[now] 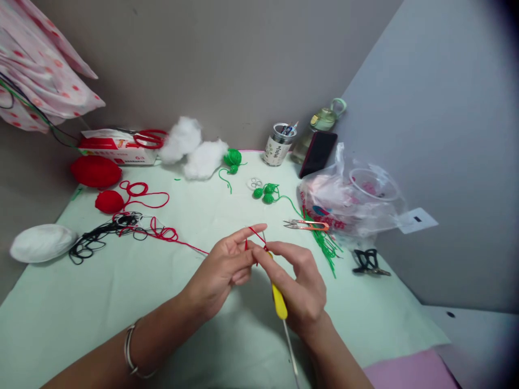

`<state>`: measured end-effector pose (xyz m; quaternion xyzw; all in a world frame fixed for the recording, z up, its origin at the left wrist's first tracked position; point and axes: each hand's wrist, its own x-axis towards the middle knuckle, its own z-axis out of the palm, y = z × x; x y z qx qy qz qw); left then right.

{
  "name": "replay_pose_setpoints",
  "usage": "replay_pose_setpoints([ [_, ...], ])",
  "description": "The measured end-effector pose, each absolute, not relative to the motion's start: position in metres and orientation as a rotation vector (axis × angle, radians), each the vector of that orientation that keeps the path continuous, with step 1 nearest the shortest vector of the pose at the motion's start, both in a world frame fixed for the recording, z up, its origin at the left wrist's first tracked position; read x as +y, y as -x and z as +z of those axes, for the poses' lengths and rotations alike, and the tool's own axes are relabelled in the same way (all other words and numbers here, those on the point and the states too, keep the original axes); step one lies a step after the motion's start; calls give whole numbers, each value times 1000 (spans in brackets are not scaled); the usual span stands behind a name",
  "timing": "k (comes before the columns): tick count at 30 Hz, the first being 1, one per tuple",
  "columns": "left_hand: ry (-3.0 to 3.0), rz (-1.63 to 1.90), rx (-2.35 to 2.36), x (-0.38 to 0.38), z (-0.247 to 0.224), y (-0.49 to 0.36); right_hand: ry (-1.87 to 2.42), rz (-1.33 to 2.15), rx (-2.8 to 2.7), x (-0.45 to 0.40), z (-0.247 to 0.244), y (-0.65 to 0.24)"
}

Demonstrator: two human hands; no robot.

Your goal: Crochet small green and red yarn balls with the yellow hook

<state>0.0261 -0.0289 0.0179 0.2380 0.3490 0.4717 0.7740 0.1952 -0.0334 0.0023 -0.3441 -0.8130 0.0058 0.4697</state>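
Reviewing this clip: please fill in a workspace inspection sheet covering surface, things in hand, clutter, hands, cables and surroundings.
Surface: pale green covering, creased in places.
Things in hand: red yarn and a yellow-handled tool; tool tip too small to make out.
Clutter: tangled black yarn at left; white stuffing at the back; orange-handled snips, green strands and a plastic bag at right.
Hands: left hand holds the red yarn, index finger extended; right hand grips the yellow-handled tool.
Cables: thin cords at upper left; what they connect to cannot be told.
Surroundings: grey walls; pink spotted cloth at upper left.
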Motion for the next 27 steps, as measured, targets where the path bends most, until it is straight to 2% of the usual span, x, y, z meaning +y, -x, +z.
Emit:
replay_pose_setpoints([
  [2,-440,977,695,-28,18,-25,894,156,-1857,-31,3,-195],
  [6,-463,1048,718,-27,22,-24,844,723,-1465,-26,7,-194],
  [8,-515,1087,742,-29,24,-27,796,871,-1406,-24,9,-191],
  [15,-663,1070,848,-30,20,-31,879,729,-1544,-26,11,-188],
  [21,-521,1059,799,-28,19,-37,943,92,-1827,-34,-4,-188],
  [23,-480,1008,747,-28,19,-38,916,157,-1786,-32,-4,-189],
  [27,-439,1002,733,-25,19,-33,892,543,-1506,-26,3,-193],
])
